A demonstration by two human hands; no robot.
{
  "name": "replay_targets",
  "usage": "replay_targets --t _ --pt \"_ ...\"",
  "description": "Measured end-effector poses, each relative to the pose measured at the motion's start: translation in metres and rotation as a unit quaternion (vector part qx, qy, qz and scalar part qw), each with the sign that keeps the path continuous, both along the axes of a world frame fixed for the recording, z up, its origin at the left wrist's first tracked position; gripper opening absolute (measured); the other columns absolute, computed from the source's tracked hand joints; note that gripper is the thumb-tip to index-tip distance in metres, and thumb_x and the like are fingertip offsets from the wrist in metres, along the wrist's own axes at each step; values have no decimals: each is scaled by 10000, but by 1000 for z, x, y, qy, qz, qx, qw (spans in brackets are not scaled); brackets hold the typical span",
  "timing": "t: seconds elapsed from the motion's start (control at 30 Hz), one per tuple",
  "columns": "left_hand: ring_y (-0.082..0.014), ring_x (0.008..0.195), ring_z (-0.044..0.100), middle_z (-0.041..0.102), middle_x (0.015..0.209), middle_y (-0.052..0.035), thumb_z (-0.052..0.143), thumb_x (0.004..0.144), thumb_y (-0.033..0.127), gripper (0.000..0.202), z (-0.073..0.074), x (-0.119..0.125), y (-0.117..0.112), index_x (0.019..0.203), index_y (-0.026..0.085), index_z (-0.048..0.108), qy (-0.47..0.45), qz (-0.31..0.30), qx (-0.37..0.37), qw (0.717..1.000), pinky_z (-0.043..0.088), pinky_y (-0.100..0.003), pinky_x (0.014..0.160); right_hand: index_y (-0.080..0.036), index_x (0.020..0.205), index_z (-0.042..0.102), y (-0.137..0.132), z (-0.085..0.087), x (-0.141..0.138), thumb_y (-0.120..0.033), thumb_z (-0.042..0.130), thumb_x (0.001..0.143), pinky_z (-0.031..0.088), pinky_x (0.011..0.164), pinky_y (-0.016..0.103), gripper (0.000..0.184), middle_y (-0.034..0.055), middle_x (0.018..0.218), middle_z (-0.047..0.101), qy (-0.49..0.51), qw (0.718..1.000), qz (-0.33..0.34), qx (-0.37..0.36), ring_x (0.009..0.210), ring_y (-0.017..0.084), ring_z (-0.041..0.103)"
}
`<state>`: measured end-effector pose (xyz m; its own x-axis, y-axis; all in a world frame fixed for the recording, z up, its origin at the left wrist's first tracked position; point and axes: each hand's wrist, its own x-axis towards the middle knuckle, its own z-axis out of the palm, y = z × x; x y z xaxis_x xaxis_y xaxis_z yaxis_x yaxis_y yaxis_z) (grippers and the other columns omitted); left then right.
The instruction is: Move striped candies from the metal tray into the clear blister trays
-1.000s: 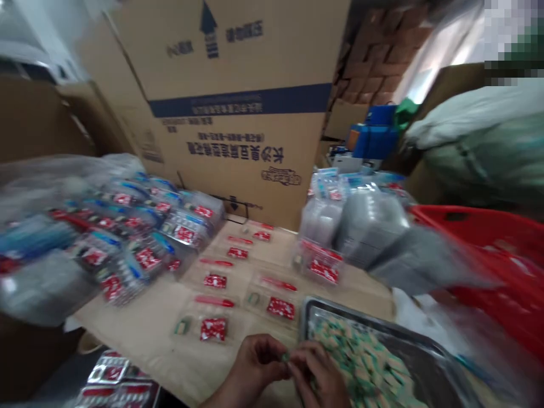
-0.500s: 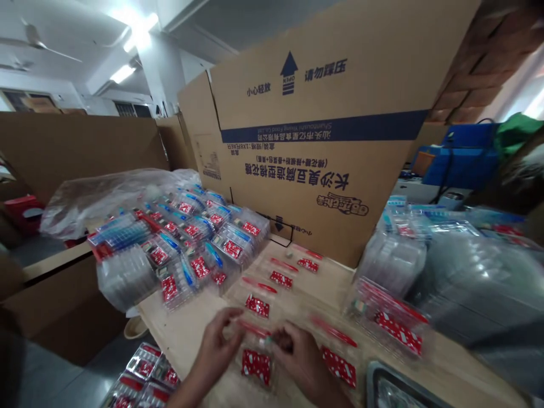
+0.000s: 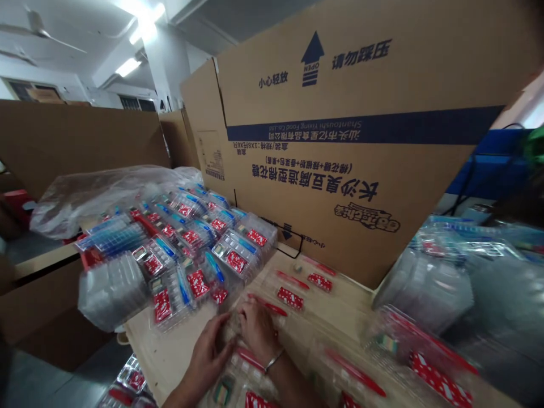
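Clear plastic trays stand in rows on the table, each with a red plastic stick (image 3: pixel 292 279) and a red, white-patterned packet (image 3: pixel 290 298). My left hand (image 3: pixel 208 351) rests by the left edge of one tray, thumb and fingers apart. Over that same tray my right hand (image 3: pixel 257 328) reaches down with bent fingers, a bracelet on its wrist. Its fingertips and whatever they hold are hidden. The nearest tray contains a small green packet (image 3: pixel 221 392), a red stick (image 3: pixel 250 358) and a red packet (image 3: pixel 257 400).
Filled trays with blue or red sticks (image 3: pixel 236 255) are piled at left, beside a stack of clear trays (image 3: pixel 113 292). A large cardboard box (image 3: pixel 314 164) stands behind the table. More trays (image 3: pixel 425 362) and clear stacks (image 3: pixel 429 289) are at right. Filled trays (image 3: pixel 127 379) lie below, left.
Both hands have moved from the near tray to the one behind it. A green packet now lies in the near tray. The camera view has shifted, and the box appears larger.
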<state>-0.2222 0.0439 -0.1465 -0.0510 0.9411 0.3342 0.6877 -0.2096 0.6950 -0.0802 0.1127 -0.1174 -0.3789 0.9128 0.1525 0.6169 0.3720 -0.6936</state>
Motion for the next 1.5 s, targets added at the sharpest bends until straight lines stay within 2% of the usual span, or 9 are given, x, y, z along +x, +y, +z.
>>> replay_targets --t 0.33,0.53,0.73,0.83,0.97,1.07,1.2,1.3,1.5 --pt "-274 1082 558 620 1176 -110 520 856 436 467 15 1 13 1251 187 510 237 -129 89 959 471 -423 928 -183 977 625 -22 35 22 -80 439 854 453 759 238 245 63 973 661 -93 995 16 20 912 171 624" --pt "-245 848 603 655 960 -101 474 817 568 461 31 14 34 1003 174 627 238 -125 63 961 507 -386 767 -190 882 649 -91 59 179 -161 453 843 447 739 248 202 48 885 660 52 994 -94 26 825 165 614" --pt "-268 912 589 681 932 -36 403 802 640 513 34 30 31 918 204 647 251 -135 117 951 464 -456 829 -191 815 638 -220 29 335 -371 453 846 465 667 293 260 66 786 665 45 927 -373 -15 752 224 620" --pt "-234 826 607 691 875 -31 452 853 456 310 40 95 2 847 251 684 175 -231 140 947 487 -369 748 -205 828 649 -253 16 333 -361 452 859 474 683 287 254 62 804 658 42 924 -380 -29 781 223 626" --pt "-202 800 588 669 819 -35 497 824 183 190 43 223 -52 782 248 670 150 -443 22 883 455 -315 744 -223 872 653 -244 16 289 -163 456 839 474 738 291 208 65 903 617 -71 942 -328 -13 854 216 613" --pt "-244 877 557 647 873 -73 530 776 105 147 36 286 -72 803 192 645 195 -462 -20 865 423 -374 803 -209 886 639 -237 14 280 -78 460 801 484 690 299 238 78 937 588 -179 924 -336 -27 827 223 613" --pt "-223 837 532 617 812 -52 545 664 32 140 31 297 -76 689 166 576 160 -439 -62 882 399 -329 743 -217 954 635 -247 9 300 -120 410 848 487 697 306 266 88 991 569 -182 903 -388 10 830 215 613" --pt "-149 657 490 531 639 20 532 580 37 141 34 288 -78 608 173 506 -1 -404 -170 899 356 -244 608 -218 972 626 -254 13 304 -161 378 880 477 754 286 271 82 991 582 -84 927 -363 45 890 201 604" --pt "-103 520 431 480 513 57 607 540 210 86 40 283 -82 593 160 561 -282 -337 -326 837 314 -211 517 -237 882 618 -248 13 283 -117 483 786 447 706 268 205 44 910 598 -77 955 -286 -21 834 200 605"
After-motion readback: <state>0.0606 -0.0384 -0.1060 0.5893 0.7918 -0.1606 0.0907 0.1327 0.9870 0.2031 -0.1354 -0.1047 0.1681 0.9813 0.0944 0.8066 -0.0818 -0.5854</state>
